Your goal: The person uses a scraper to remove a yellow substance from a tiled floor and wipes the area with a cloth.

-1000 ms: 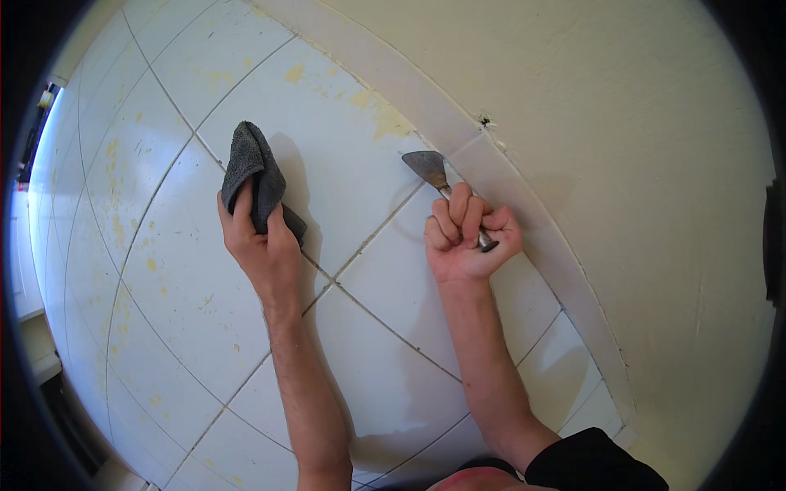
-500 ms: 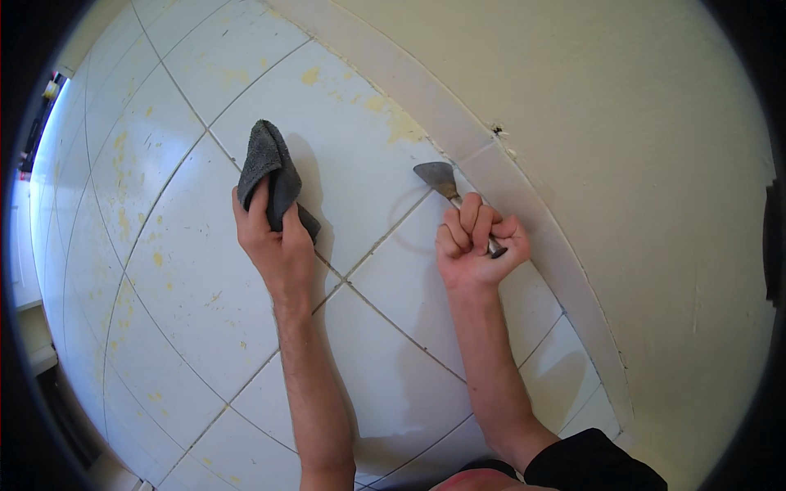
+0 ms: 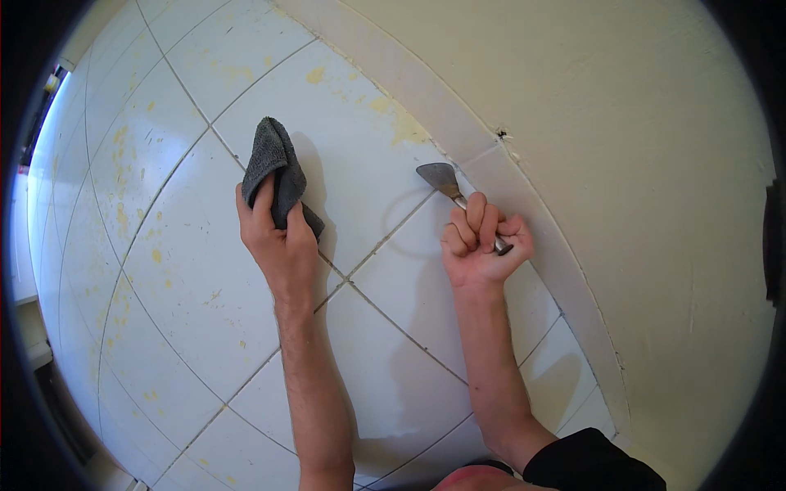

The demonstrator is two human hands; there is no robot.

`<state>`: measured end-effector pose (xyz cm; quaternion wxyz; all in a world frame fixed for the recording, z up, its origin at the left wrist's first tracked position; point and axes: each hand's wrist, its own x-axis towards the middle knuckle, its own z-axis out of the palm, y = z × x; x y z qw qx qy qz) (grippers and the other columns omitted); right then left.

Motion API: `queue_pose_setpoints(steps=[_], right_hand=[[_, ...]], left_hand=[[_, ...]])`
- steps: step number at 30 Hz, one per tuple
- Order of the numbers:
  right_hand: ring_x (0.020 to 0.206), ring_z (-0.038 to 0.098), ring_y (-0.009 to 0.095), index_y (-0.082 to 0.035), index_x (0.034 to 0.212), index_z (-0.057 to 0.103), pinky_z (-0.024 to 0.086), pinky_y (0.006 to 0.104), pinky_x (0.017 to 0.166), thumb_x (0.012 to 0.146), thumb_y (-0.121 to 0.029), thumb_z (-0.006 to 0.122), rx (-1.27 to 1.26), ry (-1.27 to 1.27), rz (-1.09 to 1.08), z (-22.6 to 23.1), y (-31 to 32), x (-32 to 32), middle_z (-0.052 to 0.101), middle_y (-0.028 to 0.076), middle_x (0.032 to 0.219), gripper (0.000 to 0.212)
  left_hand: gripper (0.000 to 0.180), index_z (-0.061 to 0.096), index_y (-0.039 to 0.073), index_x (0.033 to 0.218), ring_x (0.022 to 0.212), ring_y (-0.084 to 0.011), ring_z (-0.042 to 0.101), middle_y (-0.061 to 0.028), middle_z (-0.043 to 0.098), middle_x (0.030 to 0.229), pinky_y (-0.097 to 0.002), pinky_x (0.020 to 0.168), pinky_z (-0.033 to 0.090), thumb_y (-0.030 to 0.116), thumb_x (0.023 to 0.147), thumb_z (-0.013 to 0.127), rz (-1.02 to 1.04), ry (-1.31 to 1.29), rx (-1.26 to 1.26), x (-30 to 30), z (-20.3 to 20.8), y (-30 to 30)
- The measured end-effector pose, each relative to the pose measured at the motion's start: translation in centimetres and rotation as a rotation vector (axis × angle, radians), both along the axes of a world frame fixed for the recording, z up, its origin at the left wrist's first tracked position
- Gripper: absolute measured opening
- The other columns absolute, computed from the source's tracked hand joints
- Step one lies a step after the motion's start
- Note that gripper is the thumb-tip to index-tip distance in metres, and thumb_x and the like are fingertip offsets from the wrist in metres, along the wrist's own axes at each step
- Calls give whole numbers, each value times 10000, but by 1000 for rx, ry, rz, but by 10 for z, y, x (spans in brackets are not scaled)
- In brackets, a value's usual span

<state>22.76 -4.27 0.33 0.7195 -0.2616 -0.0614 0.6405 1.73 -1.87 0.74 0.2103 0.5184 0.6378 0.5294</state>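
My left hand [image 3: 282,245] grips a folded dark grey cloth [image 3: 274,159], which sticks up past my fingertips and hangs out beside my thumb. To the right, my right hand [image 3: 485,245] is palm up, its fingers curled around the handle of a scraper [image 3: 440,177]. The scraper's flared, dull metal blade points up and left, and the handle's end shows by my thumb. Both hands appear over the white tile floor [image 3: 401,327]; whether either touches it I cannot tell.
Yellowish residue [image 3: 405,127] marks the tiles near the skirting, with more patches [image 3: 121,217] across the left side. A tiled skirting [image 3: 540,213] curves along the beige wall [image 3: 647,164] at right. A small dark hole [image 3: 502,133] breaks the wall's lower edge.
The view has shifted very slightly. Both hands keep their hold on the cloth and the scraper and sit nearly where they were.
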Motion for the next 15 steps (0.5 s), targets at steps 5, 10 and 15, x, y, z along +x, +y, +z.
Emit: queue_pose_setpoints(steps=[5,10,15], right_hand=[[503,163,126,-125,492,208,106,276,432,698,-265,402,-7,-56,-61,-1,0,-6,219,7,599,316],[508,154,128,-118,492,213,99,275,425,714,-217,425,104,31,17,-11,1,7,209,3,624,323],[510,149,130,-118,498,213,101,272,428,727,-230,417,34,-30,39,-10,10,-1,212,6,622,327]], left_hand=[[370,605,-86,1267,1196,-280,574,-143,582,1268,-331,1046,420,-85,900,553,1,3,-21,0,0,-1],[354,608,-88,1259,1187,-276,572,-144,584,1258,-330,1038,425,-75,909,555,-4,9,-2,1,0,1],[343,615,-87,1221,1057,-264,579,-141,565,1172,-320,933,457,-80,883,556,6,0,49,-1,-4,2]])
